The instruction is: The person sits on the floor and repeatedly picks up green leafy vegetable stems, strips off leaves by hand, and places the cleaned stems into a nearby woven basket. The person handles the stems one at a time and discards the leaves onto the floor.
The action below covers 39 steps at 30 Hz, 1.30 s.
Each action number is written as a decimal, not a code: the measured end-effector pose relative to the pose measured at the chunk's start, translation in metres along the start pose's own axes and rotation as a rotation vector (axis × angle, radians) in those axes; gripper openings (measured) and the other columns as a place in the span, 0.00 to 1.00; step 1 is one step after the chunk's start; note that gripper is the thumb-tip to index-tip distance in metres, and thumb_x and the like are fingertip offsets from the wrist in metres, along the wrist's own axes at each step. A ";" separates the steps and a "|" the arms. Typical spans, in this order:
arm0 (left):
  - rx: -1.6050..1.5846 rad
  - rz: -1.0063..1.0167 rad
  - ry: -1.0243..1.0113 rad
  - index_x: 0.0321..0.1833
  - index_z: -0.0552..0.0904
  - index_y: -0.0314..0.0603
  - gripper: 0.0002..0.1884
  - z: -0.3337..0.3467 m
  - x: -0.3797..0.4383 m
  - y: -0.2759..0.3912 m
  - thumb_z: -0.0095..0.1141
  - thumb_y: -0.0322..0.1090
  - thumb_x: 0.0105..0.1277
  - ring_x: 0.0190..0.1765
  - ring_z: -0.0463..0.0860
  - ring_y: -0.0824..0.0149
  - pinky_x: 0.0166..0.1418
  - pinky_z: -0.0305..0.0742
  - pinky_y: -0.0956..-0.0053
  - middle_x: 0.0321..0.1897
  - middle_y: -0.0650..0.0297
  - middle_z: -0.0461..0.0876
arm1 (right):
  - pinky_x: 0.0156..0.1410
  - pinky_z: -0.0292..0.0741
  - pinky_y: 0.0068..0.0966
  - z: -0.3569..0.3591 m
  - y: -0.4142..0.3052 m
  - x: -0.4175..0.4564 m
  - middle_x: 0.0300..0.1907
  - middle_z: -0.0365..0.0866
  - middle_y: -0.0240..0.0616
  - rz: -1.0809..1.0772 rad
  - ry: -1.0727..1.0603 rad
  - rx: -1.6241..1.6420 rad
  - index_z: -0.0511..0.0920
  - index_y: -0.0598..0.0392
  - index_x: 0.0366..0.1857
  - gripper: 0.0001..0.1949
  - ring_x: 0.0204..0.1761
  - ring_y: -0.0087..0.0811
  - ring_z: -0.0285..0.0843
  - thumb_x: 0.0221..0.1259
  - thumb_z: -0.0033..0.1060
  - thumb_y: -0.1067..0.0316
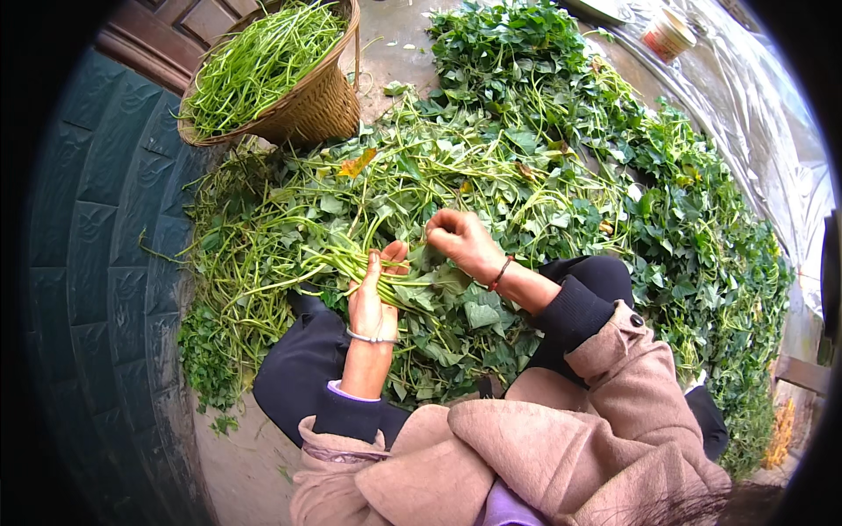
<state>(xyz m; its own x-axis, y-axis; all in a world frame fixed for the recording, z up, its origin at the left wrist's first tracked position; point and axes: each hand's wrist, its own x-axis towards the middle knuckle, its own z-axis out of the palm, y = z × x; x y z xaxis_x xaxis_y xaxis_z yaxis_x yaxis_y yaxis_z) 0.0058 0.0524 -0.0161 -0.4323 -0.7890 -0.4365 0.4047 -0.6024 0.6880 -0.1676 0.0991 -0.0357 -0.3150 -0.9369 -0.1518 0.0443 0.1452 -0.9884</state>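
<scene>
My left hand (373, 304) is wrapped around a bundle of green leaf stems (348, 262), with the thumb laid across them. The stems fan out to the upper left and stick out past the fingers on the right. Just right of the bundle, my right hand (464, 244) hovers over leaves with its fingers curled together; no stem shows clearly in it. Beneath both hands spreads a thick heap of leafy green vines (487, 315), probably sweet potato. A woven bamboo basket (316, 108) at the upper left is heaped with long stripped stems (263, 66).
More dark leafy vines (697, 263) pile up along the right. A dark tiled wall (99, 237) and a brown wooden door (177, 39) bound the left. Clear plastic sheeting (743, 112) and a tub (668, 36) lie at the upper right. A yellow-orange leaf (357, 163) rests on the heap.
</scene>
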 end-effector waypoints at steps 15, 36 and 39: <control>-0.015 0.078 -0.120 0.52 0.69 0.42 0.10 0.022 -0.009 0.007 0.45 0.38 0.74 0.68 0.68 0.54 0.69 0.66 0.62 0.64 0.46 0.70 | 0.39 0.74 0.25 0.009 -0.014 -0.018 0.29 0.83 0.33 -0.146 -0.316 -0.049 0.83 0.60 0.40 0.10 0.31 0.25 0.77 0.62 0.61 0.65; 0.112 0.030 0.087 0.49 0.76 0.39 0.11 -0.001 0.000 -0.014 0.54 0.36 0.69 0.46 0.79 0.69 0.50 0.77 0.72 0.45 0.61 0.80 | 0.43 0.64 0.34 0.002 -0.017 -0.010 0.28 0.68 0.36 -0.755 0.008 -0.894 0.70 0.53 0.30 0.09 0.35 0.37 0.70 0.47 0.61 0.68; 0.099 0.025 0.097 0.45 0.77 0.42 0.09 -0.008 0.001 -0.012 0.58 0.36 0.67 0.37 0.77 0.72 0.40 0.76 0.76 0.36 0.67 0.78 | 0.43 0.66 0.34 0.000 -0.016 -0.011 0.28 0.71 0.37 -0.678 -0.062 -0.805 0.72 0.53 0.33 0.09 0.34 0.38 0.73 0.48 0.60 0.69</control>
<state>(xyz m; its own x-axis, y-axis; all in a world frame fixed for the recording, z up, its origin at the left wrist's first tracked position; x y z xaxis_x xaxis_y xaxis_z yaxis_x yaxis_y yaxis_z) 0.0070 0.0584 -0.0294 -0.3408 -0.8147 -0.4691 0.3307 -0.5710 0.7514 -0.1651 0.1072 -0.0180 0.0121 -0.9123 0.4094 -0.7727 -0.2684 -0.5752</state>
